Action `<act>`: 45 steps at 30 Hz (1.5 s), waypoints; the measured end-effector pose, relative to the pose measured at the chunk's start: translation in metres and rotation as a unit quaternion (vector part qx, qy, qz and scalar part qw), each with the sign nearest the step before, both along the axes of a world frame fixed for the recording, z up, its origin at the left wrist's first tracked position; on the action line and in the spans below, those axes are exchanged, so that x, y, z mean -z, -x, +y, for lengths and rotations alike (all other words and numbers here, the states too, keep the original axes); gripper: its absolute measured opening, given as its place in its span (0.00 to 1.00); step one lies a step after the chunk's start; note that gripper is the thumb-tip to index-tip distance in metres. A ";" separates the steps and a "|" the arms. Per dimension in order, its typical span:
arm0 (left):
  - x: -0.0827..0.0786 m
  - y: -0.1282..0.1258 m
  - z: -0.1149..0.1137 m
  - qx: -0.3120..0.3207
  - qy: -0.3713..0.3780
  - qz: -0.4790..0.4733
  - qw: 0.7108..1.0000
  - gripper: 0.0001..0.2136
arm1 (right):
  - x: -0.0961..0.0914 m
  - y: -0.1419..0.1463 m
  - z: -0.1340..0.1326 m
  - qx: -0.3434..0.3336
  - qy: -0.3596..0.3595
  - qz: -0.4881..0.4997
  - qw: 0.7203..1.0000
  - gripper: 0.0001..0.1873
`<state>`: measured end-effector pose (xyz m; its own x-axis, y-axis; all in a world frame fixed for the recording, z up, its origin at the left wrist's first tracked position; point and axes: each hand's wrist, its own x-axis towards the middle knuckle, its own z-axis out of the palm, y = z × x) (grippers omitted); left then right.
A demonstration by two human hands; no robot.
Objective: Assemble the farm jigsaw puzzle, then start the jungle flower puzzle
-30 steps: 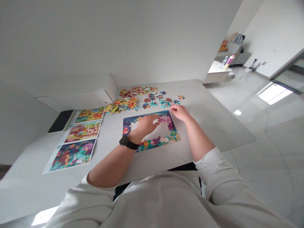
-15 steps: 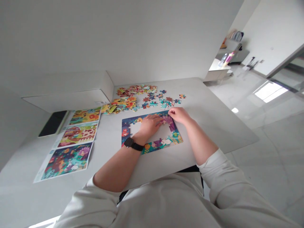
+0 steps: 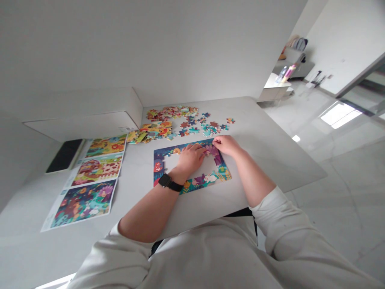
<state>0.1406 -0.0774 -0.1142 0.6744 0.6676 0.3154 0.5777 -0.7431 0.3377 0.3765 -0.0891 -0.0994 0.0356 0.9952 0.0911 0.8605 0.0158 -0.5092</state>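
A jigsaw puzzle (image 3: pixel 192 188) lies flat on the table, its colourful border joined into a rectangular frame around a bare middle. Across its middle and upper edge rests my left hand (image 3: pixel 191 157), fingers stretched out, with a black watch on that wrist. My right hand (image 3: pixel 224 143) is at the top right corner of the puzzle, its fingers curled into a pinch. Whatever sits between those fingertips, if anything, is hidden. Beyond the puzzle lie loose blue and teal puzzle pieces (image 3: pixel 211 127).
Yellow and red puzzle pieces (image 3: pixel 161 126) are heaped at the back beside a white box (image 3: pixel 81 120). To the left are a sheet with three printed pictures (image 3: pixel 84 200) and a dark phone (image 3: pixel 64 155). The table's right edge (image 3: pixel 288 136) borders a shiny floor.
The camera view has shifted very slightly. Both hands keep their places on the puzzle.
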 end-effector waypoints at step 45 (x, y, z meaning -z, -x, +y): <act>-0.005 0.000 -0.004 0.128 -0.008 0.111 0.986 0.23 | 0.008 0.007 0.005 0.022 0.046 -0.010 0.999 0.14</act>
